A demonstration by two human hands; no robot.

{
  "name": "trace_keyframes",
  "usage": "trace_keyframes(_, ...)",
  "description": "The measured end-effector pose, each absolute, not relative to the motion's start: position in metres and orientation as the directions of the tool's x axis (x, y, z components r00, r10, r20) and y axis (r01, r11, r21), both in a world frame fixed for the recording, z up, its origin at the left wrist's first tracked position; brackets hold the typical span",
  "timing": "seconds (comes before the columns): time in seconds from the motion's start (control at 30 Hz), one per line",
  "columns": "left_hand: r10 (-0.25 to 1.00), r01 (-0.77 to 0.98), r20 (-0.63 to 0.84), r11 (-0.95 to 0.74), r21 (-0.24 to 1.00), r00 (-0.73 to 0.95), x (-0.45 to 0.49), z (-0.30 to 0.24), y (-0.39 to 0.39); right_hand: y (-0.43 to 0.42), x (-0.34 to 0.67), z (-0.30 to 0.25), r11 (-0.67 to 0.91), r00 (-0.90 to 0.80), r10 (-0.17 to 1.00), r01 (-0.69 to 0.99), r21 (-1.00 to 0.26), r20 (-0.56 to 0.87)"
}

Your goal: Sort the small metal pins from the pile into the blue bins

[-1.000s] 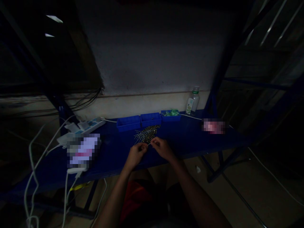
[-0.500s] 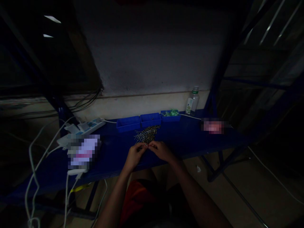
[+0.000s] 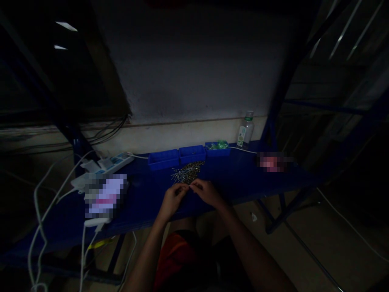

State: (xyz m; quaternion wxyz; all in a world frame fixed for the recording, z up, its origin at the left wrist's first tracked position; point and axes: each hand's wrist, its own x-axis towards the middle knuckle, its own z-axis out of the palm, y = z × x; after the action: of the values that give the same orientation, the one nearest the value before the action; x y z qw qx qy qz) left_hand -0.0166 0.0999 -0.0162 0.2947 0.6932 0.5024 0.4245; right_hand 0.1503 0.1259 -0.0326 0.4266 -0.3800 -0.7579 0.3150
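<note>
The scene is very dark. My left hand (image 3: 172,198) and my right hand (image 3: 206,192) rest close together on the blue table (image 3: 146,198), fingertips pinched and almost touching. Something small and thin sits between them; I cannot make out what it is. Just beyond my fingers lies a heap of small metal pins (image 3: 187,172). Behind the heap stand three blue trays (image 3: 188,154) in a row; the right one holds something green (image 3: 219,144).
A white power strip (image 3: 112,161) with white cables (image 3: 42,219) lies at the left, beside a blurred patch (image 3: 105,194). A small bottle (image 3: 244,132) stands at the back right by the wall. Another blurred patch (image 3: 272,161) lies on the right. Dark shelf posts flank the table.
My hands have come closer together, from a small gap with a thin pin between them to fingertips nearly touching. The view has shifted slightly.
</note>
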Motion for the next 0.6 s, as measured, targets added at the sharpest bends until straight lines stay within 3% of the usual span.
trace_keyframes(0.2,0.941,0.509,0.3,-0.336,0.793,0.153,-0.0163,-0.0138,0.0988,0.1236,0.1508,-0.0308,0.526,-0.359,0.833,0.278,-0.804,0.42)
trace_keyframes(0.6,0.965,0.436,0.246,-0.259,0.862,0.088,-0.0184,-0.0167,0.1,0.1297,0.1516,-0.0374,0.473,-0.27,0.875,0.305,-0.826,0.401)
